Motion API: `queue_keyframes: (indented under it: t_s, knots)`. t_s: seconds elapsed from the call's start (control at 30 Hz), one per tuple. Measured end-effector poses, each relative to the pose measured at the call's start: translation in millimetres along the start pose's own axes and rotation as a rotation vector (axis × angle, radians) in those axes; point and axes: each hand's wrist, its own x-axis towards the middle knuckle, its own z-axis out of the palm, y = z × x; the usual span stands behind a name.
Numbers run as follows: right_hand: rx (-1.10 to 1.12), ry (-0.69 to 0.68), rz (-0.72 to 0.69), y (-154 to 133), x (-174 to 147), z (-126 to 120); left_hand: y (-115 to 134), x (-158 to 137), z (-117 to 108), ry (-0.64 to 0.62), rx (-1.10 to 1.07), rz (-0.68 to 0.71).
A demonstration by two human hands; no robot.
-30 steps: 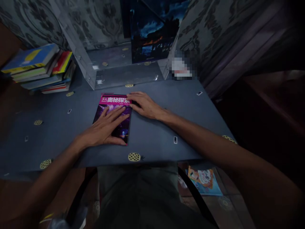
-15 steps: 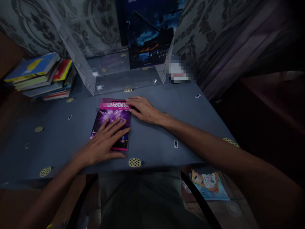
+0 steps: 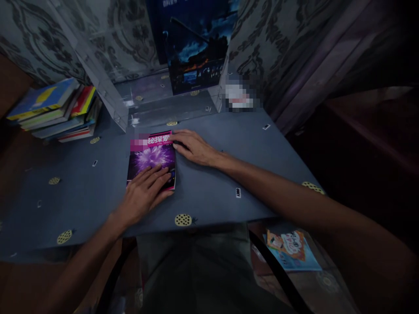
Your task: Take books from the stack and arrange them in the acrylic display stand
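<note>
A purple and black book [image 3: 153,155] with a pink title band lies on the blue tablecloth in front of me, its cover facing up. Flat across the book's lower part rests my left hand [image 3: 145,185], its fingers stretched out and its thumb by the bottom edge. My right hand [image 3: 196,148] lies at the upper right corner with fingertips touching the edge; thumb and fingers are apart. Part of the lower cover is hidden under my left hand.
Beyond the book stands a clear acrylic rack [image 3: 170,111] holding a dark blue book [image 3: 199,48] upright. A stack of books [image 3: 55,109] is on the left. A blurred white item [image 3: 238,97] sits right of the rack. Below the table lies a blue and orange book [image 3: 294,250].
The book has shifted slightly away from me and turned a little. My left hand's fingers have drawn closer together and its thumb has moved up towards the book's bottom edge. The view has shifted slightly.
</note>
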Motion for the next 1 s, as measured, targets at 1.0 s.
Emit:
queue_keyframes:
  t_s: [1.0]
  knots:
    - [-0.109, 0.061, 0.030, -3, 1, -1, -48, 57, 5, -0.156, -0.142, -0.144]
